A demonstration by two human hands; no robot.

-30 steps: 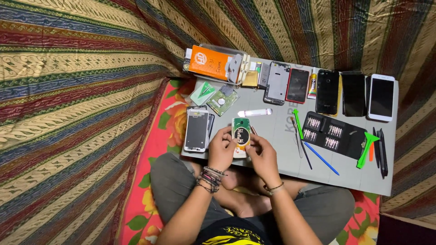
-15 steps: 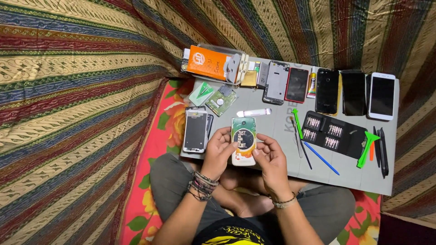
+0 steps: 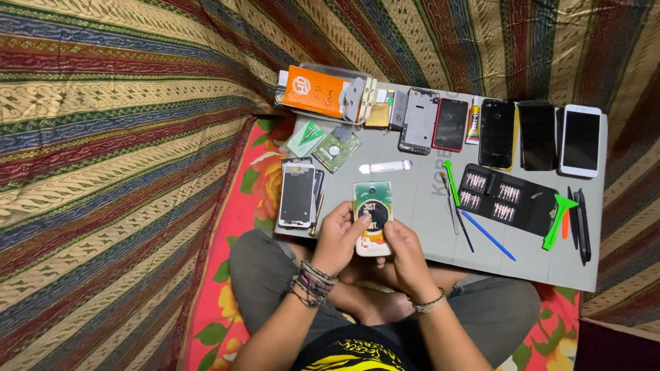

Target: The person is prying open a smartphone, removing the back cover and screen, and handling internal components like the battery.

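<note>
Hands holding a phone cover over a grey surface [image 3: 426,220] strewn with phones and tools

Grey surface rests before the seated person, carrying a row of phones [image 3: 537,135] along its far edge, a black bit case [image 3: 507,199] to the right and a bare phone frame [image 3: 297,194] at left; the left hand [image 3: 338,240] and right hand [image 3: 405,253] grip a green, white and orange printed phone cover [image 3: 373,218] at the near edge, fingers [image 3: 347,211] curled around its sides, thumbs pressed on its face
</note>
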